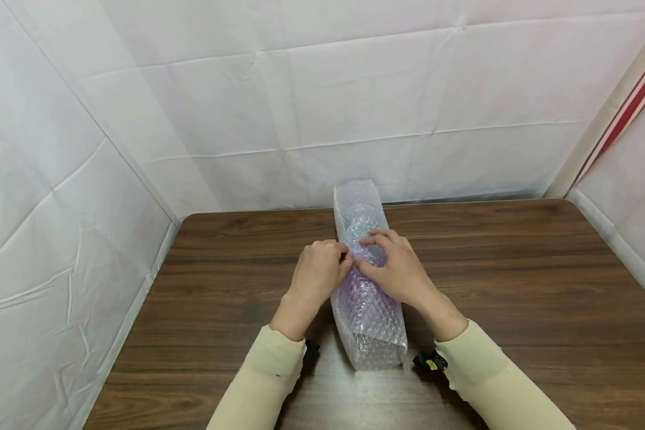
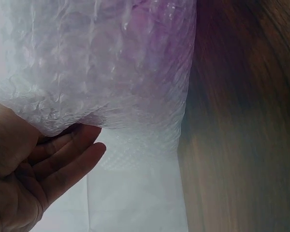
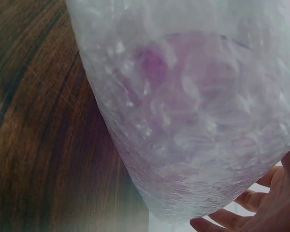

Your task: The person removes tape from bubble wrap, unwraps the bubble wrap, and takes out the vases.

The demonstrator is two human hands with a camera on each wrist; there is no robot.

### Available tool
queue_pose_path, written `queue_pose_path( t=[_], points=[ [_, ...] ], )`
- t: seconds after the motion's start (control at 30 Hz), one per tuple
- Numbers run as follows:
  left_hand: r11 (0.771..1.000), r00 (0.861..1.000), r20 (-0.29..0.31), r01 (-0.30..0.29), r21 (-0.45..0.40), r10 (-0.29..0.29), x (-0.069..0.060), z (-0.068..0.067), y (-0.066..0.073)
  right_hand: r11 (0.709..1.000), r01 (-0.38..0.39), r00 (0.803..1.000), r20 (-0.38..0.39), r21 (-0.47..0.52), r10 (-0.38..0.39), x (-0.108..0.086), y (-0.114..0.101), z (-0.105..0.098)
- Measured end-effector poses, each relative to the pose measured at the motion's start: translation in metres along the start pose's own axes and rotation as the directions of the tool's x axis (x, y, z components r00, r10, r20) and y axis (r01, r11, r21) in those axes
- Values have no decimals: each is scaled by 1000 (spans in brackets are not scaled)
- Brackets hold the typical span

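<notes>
1. White sheets [image 1: 355,89] stand like walls beyond the hands and at both sides of them.
2. The brown counter [image 1: 220,298] lies under the hands and spreads wide to the left and right of them.
3. The bubble wrap [image 1: 362,298] makes a long bundle on this counter. Its middle is beneath the hands, its near end lies between the forearms, and its far part goes to the counter's back edge.
4. A purple thing [image 3: 157,65] shows through the layers, below the hands; what it is, I cannot tell.
5. The right hand [image 1: 400,269] is moderately wide: its bent fingers are spread upon the top of the wrap, with a gap between thumb and forefinger.
6. The left hand [image 1: 316,269] is narrow. Its thumb and forefinger come together at the wrap, near the right thumb, and seem to pinch it; whether something thin is also between them, I cannot tell.

As I judge, the step in hand is working at the upper layer of the wrap. The next move probably calls for light pressure from the right hand, while the left guides the pinched part without tearing it.
</notes>
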State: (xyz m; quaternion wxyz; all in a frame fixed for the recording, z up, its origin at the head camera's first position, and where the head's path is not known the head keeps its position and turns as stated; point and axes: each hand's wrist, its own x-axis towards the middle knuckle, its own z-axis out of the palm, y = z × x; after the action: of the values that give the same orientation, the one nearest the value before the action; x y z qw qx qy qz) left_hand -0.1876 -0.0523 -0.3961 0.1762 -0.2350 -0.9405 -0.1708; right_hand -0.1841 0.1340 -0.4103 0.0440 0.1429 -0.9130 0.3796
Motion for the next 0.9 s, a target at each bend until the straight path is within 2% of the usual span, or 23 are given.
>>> queue_pose_path(
  t=[0.77,0.9],
  points=[
    [1000,999,-47,-1,3,1,0,2,-3,1000,-8,1000,8,9,8,-1,-1,0],
    [1000,999,-39,-3,6,3,1,2,-3,1000,-18,1000,10,9,18,-1,-2,-1]
  ],
)
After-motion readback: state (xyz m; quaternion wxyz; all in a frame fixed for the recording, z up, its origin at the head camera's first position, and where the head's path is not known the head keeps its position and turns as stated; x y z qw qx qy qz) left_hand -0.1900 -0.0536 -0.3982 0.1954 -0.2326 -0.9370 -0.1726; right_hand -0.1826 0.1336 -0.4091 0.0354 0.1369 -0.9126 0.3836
